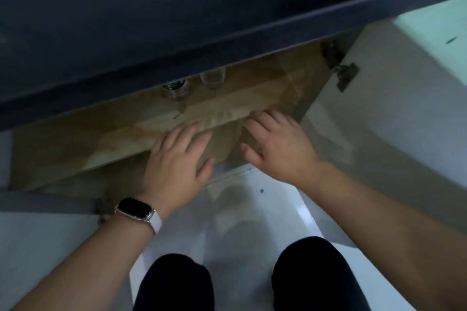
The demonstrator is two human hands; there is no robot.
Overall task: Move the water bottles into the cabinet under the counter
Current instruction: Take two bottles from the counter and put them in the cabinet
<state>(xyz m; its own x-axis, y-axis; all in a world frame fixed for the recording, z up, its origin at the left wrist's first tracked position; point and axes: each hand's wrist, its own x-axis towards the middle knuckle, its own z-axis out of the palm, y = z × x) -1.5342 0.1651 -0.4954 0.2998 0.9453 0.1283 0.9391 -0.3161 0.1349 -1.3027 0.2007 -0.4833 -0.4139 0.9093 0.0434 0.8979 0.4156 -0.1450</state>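
Note:
Two clear water bottles stand inside the open cabinet under the dark counter edge: one with a green label [176, 91] and one to its right [213, 79]. Only their lower parts show; the counter hides the tops. The cabinet floor [75, 144] is tan stone-patterned. My left hand [177, 164], with a watch on its wrist, hovers flat over the cabinet's front edge, fingers spread and holding nothing. To its right, my right hand [275, 144] does the same. Both hands are well in front of the bottles and apart from them.
The dark counter [177, 20] overhangs the cabinet at the top. A white cabinet door [379, 118] stands open on the right with metal hinges [346, 74]. Another door [38, 247] is at the lower left. My knees in dark trousers [240, 283] are above the white floor.

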